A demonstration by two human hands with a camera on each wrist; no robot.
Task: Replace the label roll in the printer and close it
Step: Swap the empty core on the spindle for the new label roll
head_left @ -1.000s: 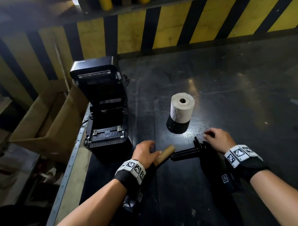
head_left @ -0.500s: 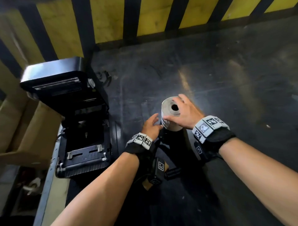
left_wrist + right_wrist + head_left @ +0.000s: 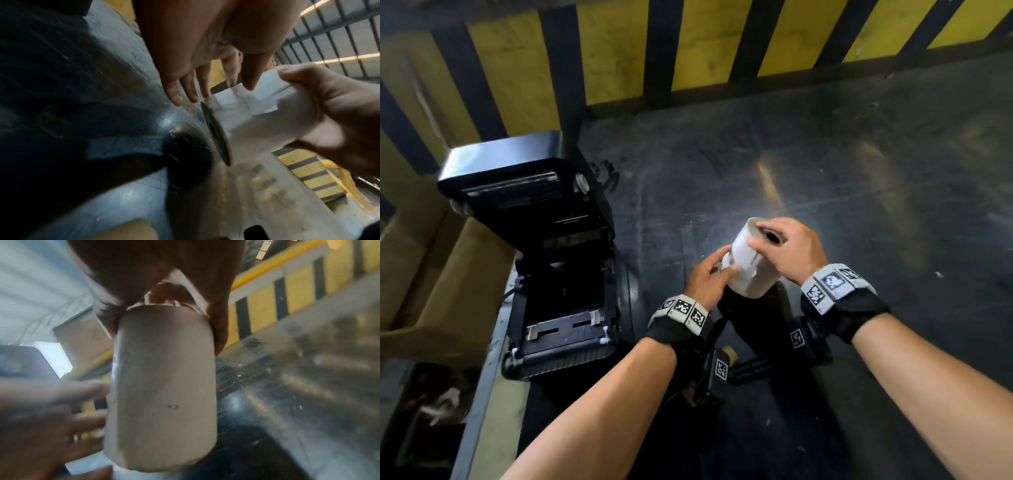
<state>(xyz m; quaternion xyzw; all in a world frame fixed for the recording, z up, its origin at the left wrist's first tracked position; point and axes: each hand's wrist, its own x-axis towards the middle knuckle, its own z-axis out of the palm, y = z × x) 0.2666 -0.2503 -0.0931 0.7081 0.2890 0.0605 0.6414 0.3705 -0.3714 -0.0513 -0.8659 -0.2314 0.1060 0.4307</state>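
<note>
My right hand [image 3: 765,240] grips the white label roll [image 3: 751,274] by its upper end and holds it tilted just above the dark table. The fingers of my right hand [image 3: 218,331] clamp the roll [image 3: 162,394] from both sides. My left hand [image 3: 722,270] is at the roll's left side, thumb and forefinger pinching its loose label end [image 3: 236,92]; the other fingers [image 3: 174,95] are straight. The black printer [image 3: 551,274] stands open at the left, lid tipped back, its roll bay without a roll. The black spindle [image 3: 753,368] lies under my wrists.
A brown cardboard core [image 3: 732,353] lies beside the spindle, mostly hidden by my left wrist camera. An open cardboard box [image 3: 431,274] sits left of the printer, past the table's left edge [image 3: 482,394]. A yellow-and-black striped barrier [image 3: 688,51] runs along the back.
Both hands left the core and spindle on the table and went to the label roll. My right hand lifted and tilted it, and my left took hold of its loose end.
</note>
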